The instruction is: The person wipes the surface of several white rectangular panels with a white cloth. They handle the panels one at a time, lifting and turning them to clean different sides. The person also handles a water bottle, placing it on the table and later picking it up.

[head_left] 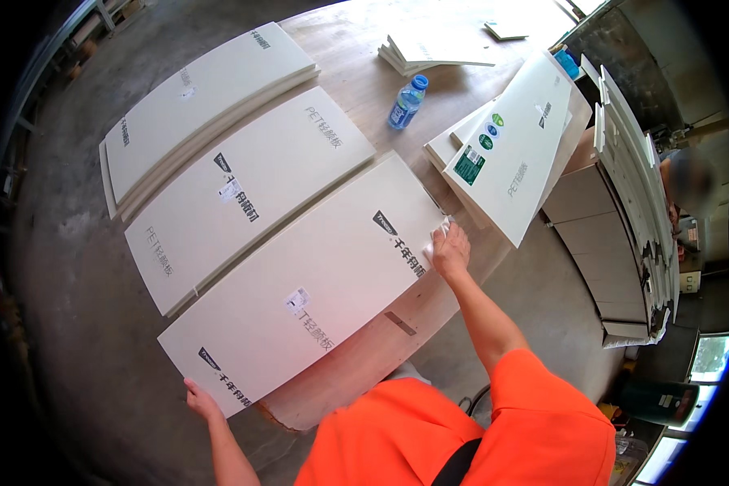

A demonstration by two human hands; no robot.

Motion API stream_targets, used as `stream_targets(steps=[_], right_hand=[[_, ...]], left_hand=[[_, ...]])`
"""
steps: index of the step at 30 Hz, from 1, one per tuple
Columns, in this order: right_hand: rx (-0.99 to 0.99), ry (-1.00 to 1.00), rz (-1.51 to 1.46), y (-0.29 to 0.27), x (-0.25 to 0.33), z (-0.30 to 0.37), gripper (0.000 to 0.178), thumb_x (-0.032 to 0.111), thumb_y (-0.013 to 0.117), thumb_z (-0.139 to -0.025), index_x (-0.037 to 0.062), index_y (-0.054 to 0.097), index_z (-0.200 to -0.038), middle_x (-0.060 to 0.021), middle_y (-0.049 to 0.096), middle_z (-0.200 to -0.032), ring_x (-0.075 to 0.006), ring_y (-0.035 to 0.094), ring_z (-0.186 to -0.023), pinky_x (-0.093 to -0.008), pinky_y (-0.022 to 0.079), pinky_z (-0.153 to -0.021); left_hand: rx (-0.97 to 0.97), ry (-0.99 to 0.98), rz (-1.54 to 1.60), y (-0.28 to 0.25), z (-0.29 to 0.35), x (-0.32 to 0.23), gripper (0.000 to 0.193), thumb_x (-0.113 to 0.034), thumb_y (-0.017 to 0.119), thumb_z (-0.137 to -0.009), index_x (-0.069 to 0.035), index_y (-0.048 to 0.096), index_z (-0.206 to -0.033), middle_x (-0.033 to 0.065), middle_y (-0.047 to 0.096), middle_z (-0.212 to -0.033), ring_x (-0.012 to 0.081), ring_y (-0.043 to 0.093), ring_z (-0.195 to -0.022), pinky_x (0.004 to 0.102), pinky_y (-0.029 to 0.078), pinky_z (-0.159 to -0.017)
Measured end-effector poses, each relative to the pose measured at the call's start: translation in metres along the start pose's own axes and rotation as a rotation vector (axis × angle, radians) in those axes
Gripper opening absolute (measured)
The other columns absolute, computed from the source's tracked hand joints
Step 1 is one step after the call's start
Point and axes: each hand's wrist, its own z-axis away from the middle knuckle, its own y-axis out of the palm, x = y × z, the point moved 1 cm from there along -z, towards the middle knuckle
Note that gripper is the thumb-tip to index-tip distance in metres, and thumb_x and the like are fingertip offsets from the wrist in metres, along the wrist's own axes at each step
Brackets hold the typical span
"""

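A long white board with dark printing and a small paper label lies nearest me on the wooden table. My left hand grips its near left corner, the thumb on top and the other fingers mostly hidden beneath. At the opposite end, my right hand is closed on a crumpled white cloth, pressed against the board by its right edge. Just beyond lies a second white board, parallel to the first. Farther off is a stack of similar boards.
A blue-capped plastic bottle stands on the wooden table. To its right lie several white boards with stickers, and a smaller stack sits behind. Tall stacked panels stand at right, near another person.
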Motion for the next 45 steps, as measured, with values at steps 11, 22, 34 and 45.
stream_targets(steps=[11, 22, 34, 45], right_hand=[[0.015, 0.147, -0.357, -0.08, -0.053, -0.008, 0.039, 0.036, 0.071, -0.093, -0.0027, 0.067, -0.097, -0.013, 0.071, -0.089, -0.0222, 0.067, -0.081, -0.0384, 0.053, -0.074], [-0.035, -0.16, -0.909, -0.154, 0.128, -0.102, 0.057, 0.052, 0.06, -0.104, 0.0018, 0.071, -0.078, 0.0011, 0.061, -0.07, -0.0073, 0.054, -0.07, -0.0246, 0.044, -0.063], [-0.013, -0.389, -0.126, 0.013, 0.19, -0.141, 0.055, 0.054, 0.045, -0.104, 0.0089, 0.076, -0.105, -0.0172, 0.071, -0.118, -0.0361, 0.063, -0.115, -0.0474, 0.046, -0.098], [0.249, -1.104, 0.165, 0.111, 0.346, 0.111, 0.078, 0.052, 0.042, -0.103, -0.0024, 0.032, -0.158, -0.0184, 0.023, -0.169, -0.0326, 0.013, -0.159, -0.0449, 0.007, -0.13]], left_hand=[[0.4, -0.064, 0.191, -0.093, 0.031, 0.036, 0.05, -0.038, 0.053, -0.108, 0.009, 0.067, -0.122, 0.0101, 0.073, -0.107, 0.0151, 0.064, -0.095, 0.034, 0.053, -0.084], [0.472, -0.333, 0.926, -0.152, -0.025, -0.06, 0.064, -0.072, 0.05, -0.098, -0.009, 0.065, -0.09, -0.0004, 0.058, -0.065, 0.0102, 0.052, -0.049, 0.023, 0.037, -0.041], [0.426, -0.384, 0.204, -0.086, -0.052, -0.047, 0.042, -0.043, 0.066, -0.101, -0.006, 0.064, -0.08, 0.0009, 0.052, -0.054, 0.0104, 0.044, -0.04, 0.0263, 0.027, -0.036], [0.322, -0.583, 0.44, -0.099, 0.093, 0.066, 0.038, -0.037, 0.061, -0.105, -0.001, 0.069, -0.096, 0.0024, 0.059, -0.067, 0.007, 0.048, -0.05, 0.0243, 0.036, -0.042]])
